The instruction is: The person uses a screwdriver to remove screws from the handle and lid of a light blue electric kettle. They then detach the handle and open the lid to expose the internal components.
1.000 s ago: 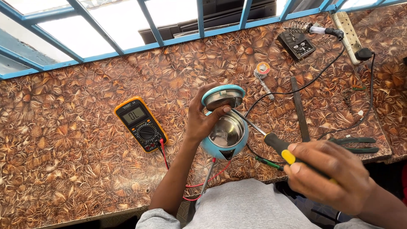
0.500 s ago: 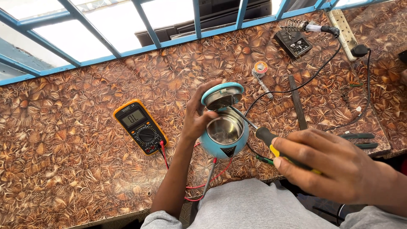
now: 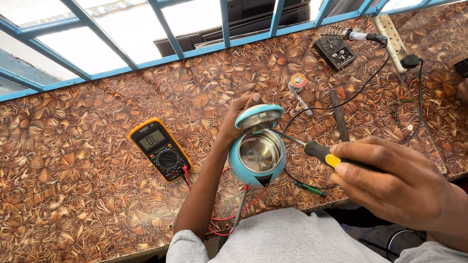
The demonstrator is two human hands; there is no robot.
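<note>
A small light-blue electric kettle (image 3: pixel 243 173) stands near the front edge of the brown patterned worktop (image 3: pixel 73 195), lid (image 3: pixel 260 118) flipped up, its steel inside showing. My left hand (image 3: pixel 236 117) grips the kettle from behind, by the lid hinge. My right hand (image 3: pixel 399 182) holds a screwdriver (image 3: pixel 319 152) with a black and yellow handle; its metal shaft reaches toward the kettle's rim under the lid.
A yellow multimeter (image 3: pixel 161 148) lies left of the kettle, red leads (image 3: pixel 234 214) trailing to the front edge. Behind: a solder reel (image 3: pixel 298 81), soldering iron stand (image 3: pixel 339 48), white power strip (image 3: pixel 392 34), a dark flat bar (image 3: pixel 339 114), a green-handled tool (image 3: pixel 309 188), black cable (image 3: pixel 360 95).
My right hand with the screwdriver has risen and come closer to the camera, the shaft still at the kettle's rim. My left hand stays on the kettle.
</note>
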